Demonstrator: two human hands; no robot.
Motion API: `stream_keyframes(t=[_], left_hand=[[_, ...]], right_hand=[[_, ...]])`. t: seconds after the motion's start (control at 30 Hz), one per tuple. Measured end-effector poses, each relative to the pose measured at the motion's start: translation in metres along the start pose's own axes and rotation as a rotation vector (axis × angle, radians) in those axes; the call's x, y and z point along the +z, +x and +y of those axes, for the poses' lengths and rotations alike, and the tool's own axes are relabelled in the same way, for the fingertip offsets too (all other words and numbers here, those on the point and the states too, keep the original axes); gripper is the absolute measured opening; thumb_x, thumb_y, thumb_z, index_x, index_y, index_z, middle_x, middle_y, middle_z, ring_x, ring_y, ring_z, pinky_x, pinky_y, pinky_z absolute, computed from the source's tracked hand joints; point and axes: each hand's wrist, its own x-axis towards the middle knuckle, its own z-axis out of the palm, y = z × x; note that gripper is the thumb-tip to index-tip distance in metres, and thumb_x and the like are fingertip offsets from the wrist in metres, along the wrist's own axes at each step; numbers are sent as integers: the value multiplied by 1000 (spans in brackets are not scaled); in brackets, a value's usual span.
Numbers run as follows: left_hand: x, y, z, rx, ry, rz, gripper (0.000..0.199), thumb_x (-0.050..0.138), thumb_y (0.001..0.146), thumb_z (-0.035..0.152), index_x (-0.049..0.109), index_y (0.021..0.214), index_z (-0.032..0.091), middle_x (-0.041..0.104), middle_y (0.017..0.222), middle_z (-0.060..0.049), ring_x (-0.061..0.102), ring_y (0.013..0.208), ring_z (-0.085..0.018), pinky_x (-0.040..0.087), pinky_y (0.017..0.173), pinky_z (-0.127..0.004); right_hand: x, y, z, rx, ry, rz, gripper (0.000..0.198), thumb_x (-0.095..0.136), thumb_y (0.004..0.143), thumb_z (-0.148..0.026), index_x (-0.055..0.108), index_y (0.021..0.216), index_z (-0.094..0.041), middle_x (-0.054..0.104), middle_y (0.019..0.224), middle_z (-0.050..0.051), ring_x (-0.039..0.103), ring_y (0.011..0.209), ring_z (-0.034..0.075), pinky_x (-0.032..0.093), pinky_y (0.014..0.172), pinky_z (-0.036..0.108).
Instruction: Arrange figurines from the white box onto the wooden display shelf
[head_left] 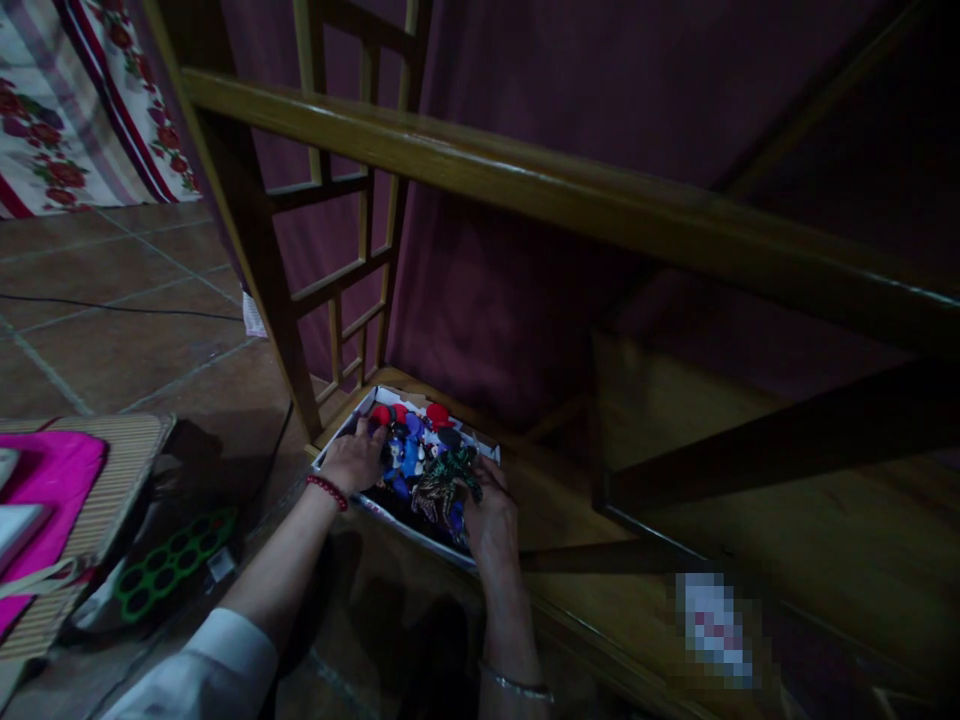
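Note:
A shallow white box (pixel 431 547) full of small toys sits on the low wooden shelf, at its left end. Red, blue and black pieces (pixel 411 440) crowd its back and middle. Nearer the right lies a dark green and brown spiky figure (pixel 450 478). My left hand (pixel 352 460) reaches over the box's left side, fingers apart and resting on the toys. At the right end, my right hand (pixel 491 508) is closed around the box's edge, close to the spiky figure. Dim light leaves its fingertips partly unclear.
A wooden rail (pixel 450 150) crosses above the box, and a lattice side panel (pixel 330 290) stands behind it at left. A green tray with round holes (pixel 176 565) lies low on the left. Beside it is a woven mat surface (pixel 112 500) with a pink cloth (pixel 67 490).

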Motion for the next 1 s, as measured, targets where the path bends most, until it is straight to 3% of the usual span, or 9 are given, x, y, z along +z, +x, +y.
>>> stream_keyframes(t=[0.17,0.33,0.5,0.73,0.83,0.93,1.0], left_hand=[[-4,0,-1,34,8,-5,60,55,67,46,45,124,27,34,133,-16,56,97,-32,44,80,-41],[-5,1,3,3,27,-112,82,62,59,51,33,132,28,25,139,-18,53,102,-34,42,83,-41],[-6,21,3,14,99,-209,96,62,52,59,28,134,23,29,134,-21,48,108,-38,41,84,-42],[-5,31,-6,228,145,-282,59,59,59,39,51,116,25,42,124,-11,54,96,-28,44,78,-37],[-11,28,-10,338,109,-285,39,57,61,32,61,98,20,55,104,-8,54,90,-23,44,77,-33],[-22,32,-14,347,84,-249,17,54,64,26,63,75,16,59,88,-4,54,85,-18,44,73,-26],[-30,37,-17,346,64,-227,19,48,69,25,62,79,17,59,88,-3,54,80,-15,43,71,-24]], right_hand=[[-1,-1,1,-51,8,-2,25,50,73,-16,63,94,-15,57,112,10,51,106,20,40,94,32],[-1,1,0,-12,15,-13,25,52,72,-16,63,94,-15,57,112,10,51,106,20,40,93,32],[-2,2,-1,41,78,-22,25,52,72,-19,64,95,-15,58,110,9,51,107,20,39,94,32],[-5,2,1,65,178,-49,25,52,73,-19,63,95,-18,56,112,7,52,104,19,37,95,32],[-8,2,-1,74,228,-51,25,50,74,-19,63,95,-18,57,111,6,52,103,18,37,94,30],[-10,2,-3,74,257,-48,23,49,74,-18,63,93,-19,58,109,5,53,101,17,37,93,29],[-11,2,-3,72,258,-45,22,51,73,-19,63,92,-18,58,110,5,52,103,17,36,94,29]])
